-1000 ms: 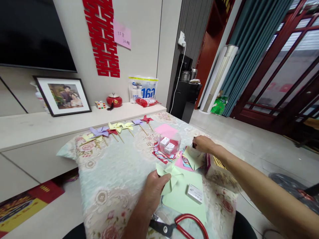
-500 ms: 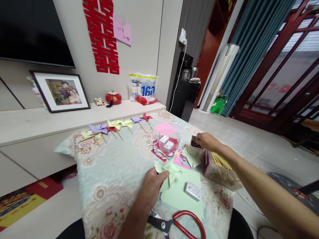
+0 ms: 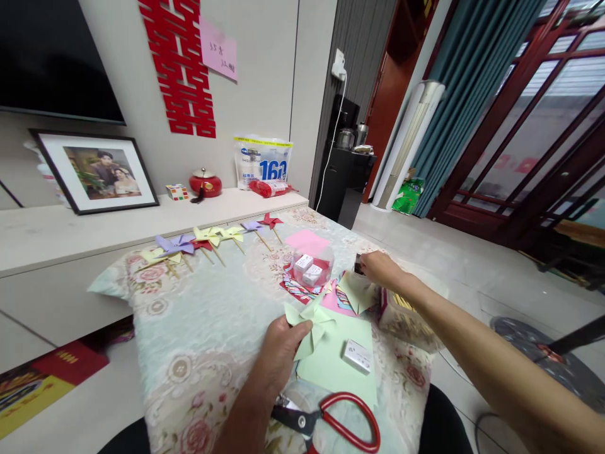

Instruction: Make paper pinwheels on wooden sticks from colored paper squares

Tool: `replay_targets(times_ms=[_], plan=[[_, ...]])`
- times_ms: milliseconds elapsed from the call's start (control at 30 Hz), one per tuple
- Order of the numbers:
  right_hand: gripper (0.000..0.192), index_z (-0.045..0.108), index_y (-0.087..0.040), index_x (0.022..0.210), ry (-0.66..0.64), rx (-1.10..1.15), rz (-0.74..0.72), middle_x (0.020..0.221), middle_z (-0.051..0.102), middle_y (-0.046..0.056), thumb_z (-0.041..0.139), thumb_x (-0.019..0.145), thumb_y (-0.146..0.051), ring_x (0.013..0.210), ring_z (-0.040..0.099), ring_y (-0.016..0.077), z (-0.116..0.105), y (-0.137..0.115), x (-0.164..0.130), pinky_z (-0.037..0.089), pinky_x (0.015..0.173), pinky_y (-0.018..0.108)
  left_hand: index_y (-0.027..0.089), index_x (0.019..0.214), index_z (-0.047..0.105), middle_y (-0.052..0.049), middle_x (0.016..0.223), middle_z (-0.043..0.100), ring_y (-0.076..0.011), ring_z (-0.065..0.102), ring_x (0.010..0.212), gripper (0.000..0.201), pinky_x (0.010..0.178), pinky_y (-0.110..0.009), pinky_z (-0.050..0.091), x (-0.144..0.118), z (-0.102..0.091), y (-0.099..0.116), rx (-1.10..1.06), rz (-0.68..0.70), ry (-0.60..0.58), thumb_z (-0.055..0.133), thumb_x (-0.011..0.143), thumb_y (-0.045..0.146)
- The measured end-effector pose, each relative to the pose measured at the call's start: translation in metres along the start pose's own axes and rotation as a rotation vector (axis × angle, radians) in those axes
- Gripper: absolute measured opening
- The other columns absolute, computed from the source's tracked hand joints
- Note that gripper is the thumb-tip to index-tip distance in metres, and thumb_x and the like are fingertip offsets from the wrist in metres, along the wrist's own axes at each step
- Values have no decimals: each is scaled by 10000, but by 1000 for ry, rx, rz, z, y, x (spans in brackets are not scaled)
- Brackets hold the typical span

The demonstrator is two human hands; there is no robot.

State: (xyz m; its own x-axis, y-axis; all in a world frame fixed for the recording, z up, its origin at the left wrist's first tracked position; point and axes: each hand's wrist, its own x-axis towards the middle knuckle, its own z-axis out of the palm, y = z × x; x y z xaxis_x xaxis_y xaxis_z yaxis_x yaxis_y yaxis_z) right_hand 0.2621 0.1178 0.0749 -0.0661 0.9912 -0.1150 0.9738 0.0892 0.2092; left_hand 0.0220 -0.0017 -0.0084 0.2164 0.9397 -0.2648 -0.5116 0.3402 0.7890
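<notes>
View swung right: left hand (image 3: 280, 343) pinches green pinwheel (image 3: 317, 328), right hand (image 3: 382, 268) at dark object (image 3: 358, 264), grip unclear.

Eight pinwheels (image 3: 208, 236), three small white boxes (image 3: 357, 357), one pair of scissors (image 3: 302, 420).
Left of the clear round tub (image 3: 327, 265) lie seven pinwheels: three yellow, two purple (image 3: 174, 243), two red (image 3: 271, 221), one red partly hidden. Nearer than the tub is one green pinwheel (image 3: 316, 326). Two white boxes sit inside the tub, one nearer. Right of the tub stands one container of sticks (image 3: 401, 331); beyond it to the left are one framed photo (image 3: 111, 174), one puzzle cube (image 3: 177, 192), one red lidded pot (image 3: 206, 185).
</notes>
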Motion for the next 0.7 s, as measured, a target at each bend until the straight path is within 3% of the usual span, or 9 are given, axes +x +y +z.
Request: replay_targets(times_ms=[333,533,700], plan=[[221,671,-156,1038,4,138,41,1063,692,52,613,964,-356,936,670,193,0,6,2,557,839,386,109,886,710,-64,712,765,-247,715,664,323,627,-304,531,0,2,1,-5,6,-13,794,615,263],[144,686,-162,726,94,345,36,705,713,52,609,842,-123,824,681,209,-9,6,-3,456,735,278,110,883,714,-68,707,761,-253,713,667,326,613,-304,521,-1,1,0,-3,1,8,794,608,267],[141,668,-169,842,92,651,-76,689,727,35,528,837,-171,690,687,170,-16,-9,-35,460,638,240,132,852,714,-58,707,761,-268,724,741,291,637,-302,523,1,1,0,-29,46,50,790,608,270]])
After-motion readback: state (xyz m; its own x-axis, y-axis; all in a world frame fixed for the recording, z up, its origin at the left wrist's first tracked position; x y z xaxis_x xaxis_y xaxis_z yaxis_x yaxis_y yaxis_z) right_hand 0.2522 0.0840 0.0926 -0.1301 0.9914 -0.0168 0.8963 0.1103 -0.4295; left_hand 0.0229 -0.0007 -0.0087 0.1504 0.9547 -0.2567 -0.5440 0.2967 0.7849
